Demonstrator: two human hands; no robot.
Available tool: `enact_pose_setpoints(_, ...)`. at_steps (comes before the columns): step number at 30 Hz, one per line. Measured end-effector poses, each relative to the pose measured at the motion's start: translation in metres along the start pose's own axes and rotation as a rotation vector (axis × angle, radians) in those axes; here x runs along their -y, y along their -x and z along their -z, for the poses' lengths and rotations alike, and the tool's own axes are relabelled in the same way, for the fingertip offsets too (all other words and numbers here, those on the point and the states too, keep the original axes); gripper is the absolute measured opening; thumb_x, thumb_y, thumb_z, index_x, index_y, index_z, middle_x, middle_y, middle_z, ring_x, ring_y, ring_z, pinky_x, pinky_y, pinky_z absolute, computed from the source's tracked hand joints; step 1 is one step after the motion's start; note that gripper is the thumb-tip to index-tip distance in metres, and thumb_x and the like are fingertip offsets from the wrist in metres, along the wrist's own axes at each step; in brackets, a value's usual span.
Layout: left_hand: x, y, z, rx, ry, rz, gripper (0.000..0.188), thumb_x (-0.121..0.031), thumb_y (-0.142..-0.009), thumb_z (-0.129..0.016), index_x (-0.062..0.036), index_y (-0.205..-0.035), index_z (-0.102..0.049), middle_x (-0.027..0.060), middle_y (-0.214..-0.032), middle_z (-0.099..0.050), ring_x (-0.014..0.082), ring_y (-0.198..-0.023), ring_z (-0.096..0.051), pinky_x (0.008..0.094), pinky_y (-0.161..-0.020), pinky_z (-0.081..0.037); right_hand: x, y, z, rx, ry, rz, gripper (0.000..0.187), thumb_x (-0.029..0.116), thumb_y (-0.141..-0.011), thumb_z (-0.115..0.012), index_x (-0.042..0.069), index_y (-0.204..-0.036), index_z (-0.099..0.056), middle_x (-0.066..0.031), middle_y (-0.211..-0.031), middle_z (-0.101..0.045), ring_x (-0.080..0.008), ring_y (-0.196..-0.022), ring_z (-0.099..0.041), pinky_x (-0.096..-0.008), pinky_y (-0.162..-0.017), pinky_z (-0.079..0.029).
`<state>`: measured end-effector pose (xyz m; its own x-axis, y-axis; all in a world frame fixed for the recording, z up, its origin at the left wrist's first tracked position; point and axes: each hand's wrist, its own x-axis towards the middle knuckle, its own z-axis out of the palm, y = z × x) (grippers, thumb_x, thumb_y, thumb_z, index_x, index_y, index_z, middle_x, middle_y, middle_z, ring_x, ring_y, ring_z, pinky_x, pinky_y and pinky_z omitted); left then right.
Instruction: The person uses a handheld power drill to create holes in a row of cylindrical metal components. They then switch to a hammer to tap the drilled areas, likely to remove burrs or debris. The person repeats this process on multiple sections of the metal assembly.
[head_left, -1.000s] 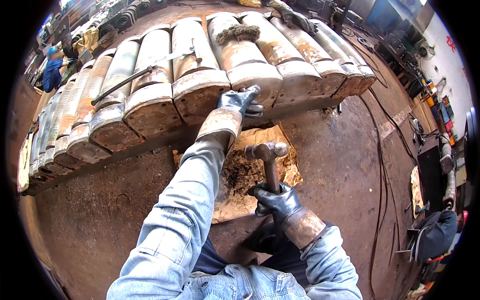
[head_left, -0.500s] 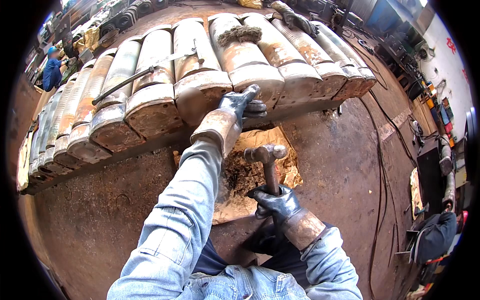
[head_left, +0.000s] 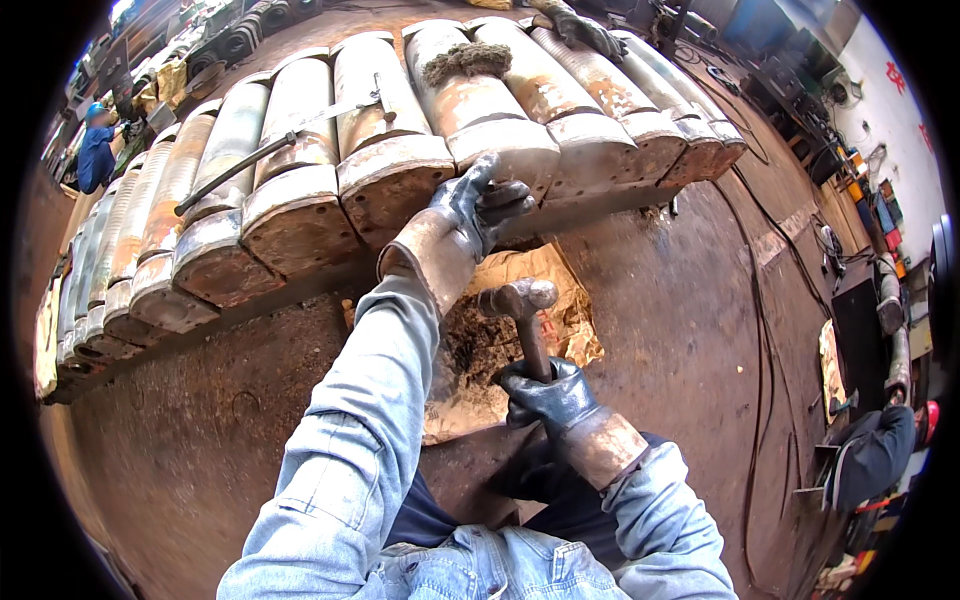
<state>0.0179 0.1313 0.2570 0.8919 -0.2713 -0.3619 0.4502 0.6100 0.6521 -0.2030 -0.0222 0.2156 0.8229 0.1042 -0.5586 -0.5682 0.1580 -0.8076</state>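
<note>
My right hand [head_left: 555, 392], in a dark coated glove with a leather cuff, is wrapped round the handle of a ball-peen hammer [head_left: 520, 299]. The hammer's head is up, above brown paper on the floor. My left hand [head_left: 472, 208], gloved the same way, reaches to the near end of one metal cylinder [head_left: 508, 150] in a long row. Its fingers are bent but apart, and I see nothing between them; the palm side is partly hidden. Beside it is the rusty end of a neighbouring cylinder [head_left: 395, 185].
A dark rod [head_left: 235, 175] and a thin metal tool [head_left: 384, 97] lie across the cylinders. A matted grey wad [head_left: 467, 63] and a dark glove [head_left: 590, 36] rest farther along. Crumpled brown paper [head_left: 565, 300] bears dark debris. Cables [head_left: 765, 330] cross the floor. Two people work at the sides.
The whole view has shifted slightly. The fingers of my left hand have spread a little at the cylinder's end. The hammer has come slightly left, still in my right hand.
</note>
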Motion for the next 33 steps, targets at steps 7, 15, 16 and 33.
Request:
enact_pose_setpoints(7, -0.012, -0.042, 0.036, 0.047, -0.2, 0.172, 0.063, -0.05, -0.092, -0.073, -0.0038, -0.132, -0.059, 0.0167, -0.115, -0.073, 0.0341, -0.108, -0.068, 0.0484, -0.091, -0.055, 0.057, -0.022, 0.021, -0.135, 0.888, 0.731, 0.018, 0.01, -0.09, -0.074, 0.007, -0.107, -0.072, -0.0096, -0.082, -0.07, -0.0238, -0.075, -0.069, -0.0369, -0.067, -0.055)
enact_pose_setpoints(15, -0.006, -0.038, 0.033, 0.077, -0.184, 0.114, 0.062, -0.059, -0.091, -0.072, -0.0066, -0.124, -0.068, 0.0117, -0.125, -0.072, 0.0296, -0.119, -0.062, 0.045, -0.104, -0.045, 0.141, -0.044, 0.058, -0.177, 1.725, 1.264, 0.043, 0.015, -0.073, -0.081, 0.012, -0.115, -0.07, -0.0076, -0.079, -0.069, -0.0288, -0.073, -0.069, -0.0435, -0.067, -0.056)
enact_pose_setpoints(16, -0.005, -0.039, 0.036, 0.097, -0.184, 0.109, 0.062, -0.058, -0.091, -0.072, -0.0071, -0.125, -0.068, 0.0116, -0.125, -0.072, 0.0295, -0.119, -0.062, 0.045, -0.105, -0.045, 0.143, -0.051, 0.06, -0.154, 1.734, 1.295, 0.044, 0.014, -0.072, -0.081, 0.012, -0.115, -0.07, -0.0074, -0.079, -0.069, -0.0286, -0.074, -0.07, -0.0434, -0.067, -0.056)
enact_pose_setpoints(33, -0.011, -0.047, 0.032, 0.067, 0.006, 0.146, 0.042, -0.028, -0.092, -0.079, -0.0023, -0.122, -0.065, 0.0135, -0.098, -0.076, 0.0257, -0.086, -0.073, 0.0405, -0.075, -0.06, 0.152, -0.139, 0.049, -0.044, 1.556, 1.309, 0.035, 0.014, -0.073, -0.082, 0.013, -0.107, -0.071, -0.0065, -0.069, -0.067, -0.027, -0.063, -0.069, -0.0417, -0.058, -0.055)
